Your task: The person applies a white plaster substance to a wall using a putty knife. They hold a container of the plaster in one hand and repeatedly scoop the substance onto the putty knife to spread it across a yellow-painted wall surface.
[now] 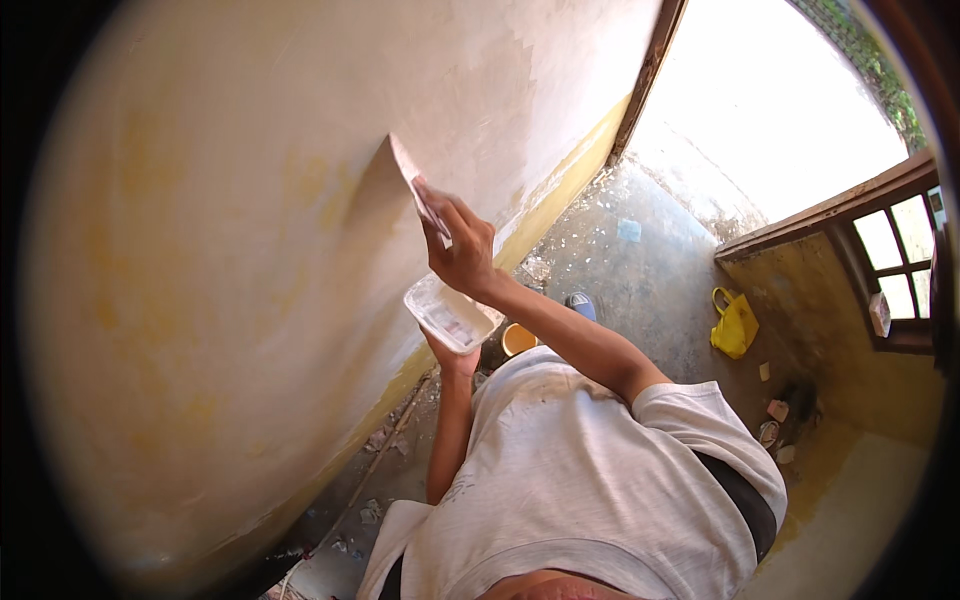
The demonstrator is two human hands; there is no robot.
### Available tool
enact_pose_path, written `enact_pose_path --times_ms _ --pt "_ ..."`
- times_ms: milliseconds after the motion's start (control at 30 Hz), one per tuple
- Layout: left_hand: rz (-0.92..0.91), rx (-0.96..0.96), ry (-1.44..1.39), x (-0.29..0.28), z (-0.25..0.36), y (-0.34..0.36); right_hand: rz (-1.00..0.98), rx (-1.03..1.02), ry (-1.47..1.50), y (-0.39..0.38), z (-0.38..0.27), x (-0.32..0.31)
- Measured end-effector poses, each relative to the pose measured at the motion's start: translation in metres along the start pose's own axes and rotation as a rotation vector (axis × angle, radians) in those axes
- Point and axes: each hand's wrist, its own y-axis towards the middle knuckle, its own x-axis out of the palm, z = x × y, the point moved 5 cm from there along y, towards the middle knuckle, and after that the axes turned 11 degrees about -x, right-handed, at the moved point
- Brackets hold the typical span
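My right hand (463, 248) is closed around a wide, flat putty scraper (403, 165). The tip of its pale blade meets the wall (240, 240), which is coated in whitish filler with yellow paint showing through in patches. Below that, my left hand (456, 356) supports a shallow white plastic tub (428, 332) from underneath, its fingers mostly hidden by it. White residue smears the inside of the tub. My right forearm crosses above the tub's right side.
An orange-rimmed bucket (519, 340) stands on the floor beside me, near my blue shoe (581, 304). A yellow bag (735, 325) lies by the right wall, with rubble (777, 410) nearby. A long thin stick (372, 468) runs along the wall's foot. A bright doorway opens at upper right.
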Motion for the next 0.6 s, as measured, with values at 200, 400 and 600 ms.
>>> enact_pose_path --times_ms 200,400,600 --pt "-0.027 0.040 0.033 0.013 0.004 -0.001 0.073 0.189 -0.136 0.006 0.056 -0.064" --pt "-0.047 -0.013 0.007 0.012 -0.001 0.004 0.125 0.025 -0.270 0.100 0.065 -0.031" --pt "-0.025 -0.056 0.025 0.010 0.001 0.002 -0.180 -0.082 0.060 0.019 -0.001 -0.015"
